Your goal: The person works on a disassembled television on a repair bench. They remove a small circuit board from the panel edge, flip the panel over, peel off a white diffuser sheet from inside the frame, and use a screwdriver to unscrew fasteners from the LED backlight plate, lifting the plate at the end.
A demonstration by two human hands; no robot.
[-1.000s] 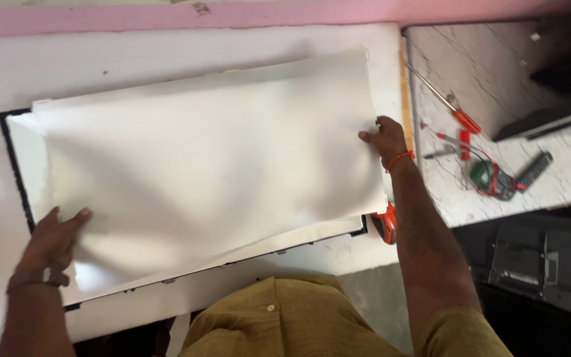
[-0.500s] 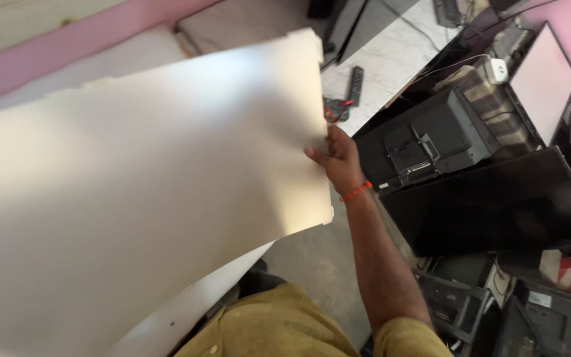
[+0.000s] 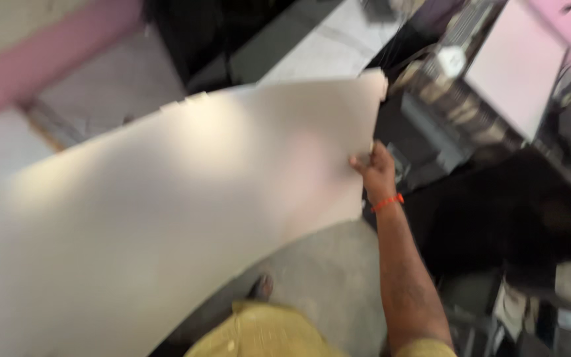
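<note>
Dark equipment (image 3: 431,142) crowds beside right hand (image 3: 377,173) gripping white sheet (image 3: 186,218)

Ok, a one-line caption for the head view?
Right hand grips the edge of a large white sheet held above the floor.

One head-worn camera looks steeply down, close over the right arm, toward the floor (image 3: 338,291)

Light: bright, diffuse, from upper left | Glare: soft hot patch on the large white sheet (image 3: 166,218), centre-top | Shadow: deep under the dark cabinets (image 3: 497,225) at right, detail lost | Blur: strong motion smear across whole frame; right hand (image 3: 378,173) soft-edged | Focus: nothing crisp; corners smeared most
</note>
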